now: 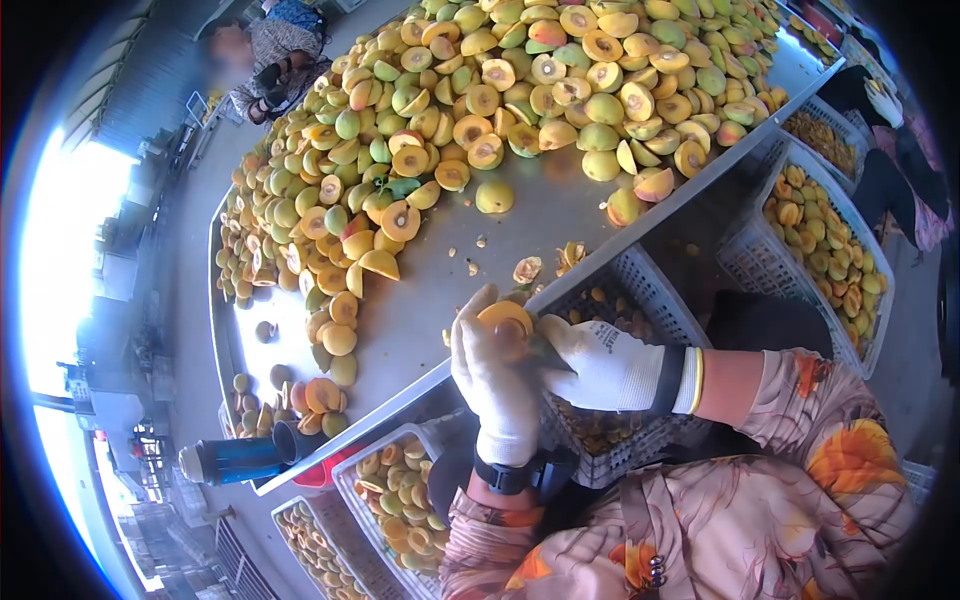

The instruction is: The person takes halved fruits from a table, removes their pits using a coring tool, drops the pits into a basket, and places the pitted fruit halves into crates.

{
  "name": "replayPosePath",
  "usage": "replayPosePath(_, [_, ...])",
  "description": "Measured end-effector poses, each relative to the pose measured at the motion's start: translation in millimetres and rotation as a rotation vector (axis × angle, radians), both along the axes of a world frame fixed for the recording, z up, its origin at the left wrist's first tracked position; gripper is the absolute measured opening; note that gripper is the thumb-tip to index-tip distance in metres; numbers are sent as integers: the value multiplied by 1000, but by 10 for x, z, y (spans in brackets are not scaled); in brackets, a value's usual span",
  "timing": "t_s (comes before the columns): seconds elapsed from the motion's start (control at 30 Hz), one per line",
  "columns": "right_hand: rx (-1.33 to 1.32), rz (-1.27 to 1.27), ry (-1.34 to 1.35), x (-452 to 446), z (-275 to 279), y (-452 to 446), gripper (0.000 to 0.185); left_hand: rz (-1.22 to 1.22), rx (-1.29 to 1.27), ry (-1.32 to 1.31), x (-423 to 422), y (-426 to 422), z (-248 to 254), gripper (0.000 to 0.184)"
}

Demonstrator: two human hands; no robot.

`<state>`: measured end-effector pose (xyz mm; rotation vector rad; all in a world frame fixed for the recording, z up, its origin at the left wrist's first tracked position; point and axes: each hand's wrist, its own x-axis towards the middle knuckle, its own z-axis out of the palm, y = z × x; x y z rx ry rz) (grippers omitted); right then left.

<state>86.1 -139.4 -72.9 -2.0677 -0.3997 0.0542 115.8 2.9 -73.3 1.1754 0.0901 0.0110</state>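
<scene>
1. Evidently, the gloved left hand [490, 375] is closed round a fruit half [507, 322], its orange flesh showing, probably cupped this way to keep it steady
2. The gloved right hand [608, 366] meets it from the other side, thumb towards the fruit; whether it grips anything I cannot tell (the gap between the hands is dark and blurred)
3. Both hands are at the near edge of the metal surface [430, 300], beside a grey crate [652, 275] set lower down, seemingly within easy reach
4. Past them, small scraps [527, 270] lie on the surface, and a heap of cut fruit [485, 100] spreads over its far part
5. Furthest out, a blue flask [238, 460] is at the left corner, a filled crate [752, 252] stands to the right, and a co-worker [285, 45] is across the surface
</scene>
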Motion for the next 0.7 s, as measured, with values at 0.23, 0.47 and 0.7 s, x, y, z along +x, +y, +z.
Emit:
replayPosePath(0.23, [-30, 69, -19, 5, -40, 122, 24, 125, 221, -54, 0, 51, 46, 50])
replayPosePath(0.47, [280, 245, -142, 95, -206, 120, 41, 60, 266, -18, 50, 112, 89, 49])
replayPosePath(0.7, [386, 416, 770, 95, 343, -249, 36, -11, 341, -156, 58, 39, 134, 47])
